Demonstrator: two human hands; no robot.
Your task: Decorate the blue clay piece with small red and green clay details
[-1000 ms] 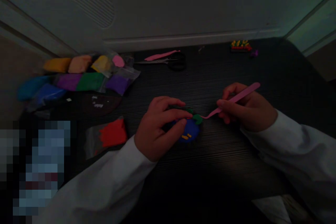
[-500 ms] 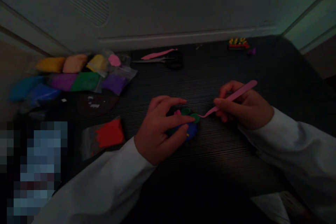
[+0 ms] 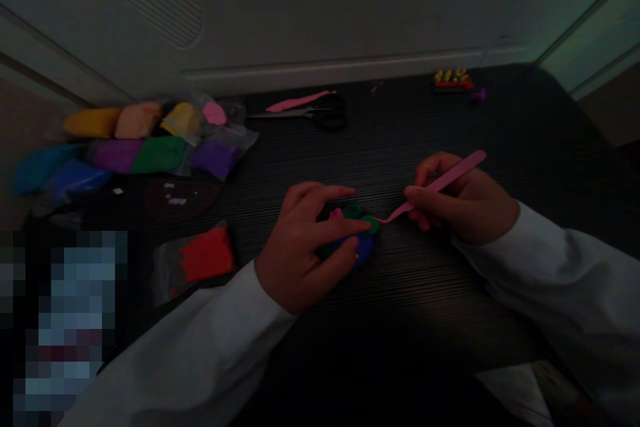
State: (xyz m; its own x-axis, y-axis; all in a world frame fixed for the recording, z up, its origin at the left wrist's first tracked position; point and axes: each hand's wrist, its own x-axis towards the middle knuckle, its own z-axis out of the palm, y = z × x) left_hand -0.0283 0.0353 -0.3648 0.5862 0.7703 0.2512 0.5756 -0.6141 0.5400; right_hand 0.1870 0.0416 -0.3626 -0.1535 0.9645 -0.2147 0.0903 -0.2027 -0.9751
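A small clay model (image 3: 364, 250) lies on the dark table, with a blue base, round green leaf-like pieces (image 3: 353, 211), a pink flower (image 3: 336, 214) and a bit of yellow. My left hand (image 3: 313, 243) steadies it, thumb against the blue part and index fingertip on the right-hand green piece. The palm and fingers hide its left side. In my right hand (image 3: 445, 199) is a pink modelling tool (image 3: 460, 171), held like a pen. Its thin curved tip meets or nearly meets the right edge of that green piece.
Bagged clay in several colours (image 3: 159, 155) lies at the left, with a red clay packet (image 3: 207, 255) nearer. Scissors (image 3: 327, 115) and another pink tool (image 3: 300, 101) lie at the back. A small yellow-and-red clay piece (image 3: 453, 82) and a purple bit (image 3: 479, 95) are back right.
My left index finger has shifted right onto the green piece, uncovering the pink flower and covering more of the blue base. The tool's tip stays beside the green piece. The view shifts slightly.
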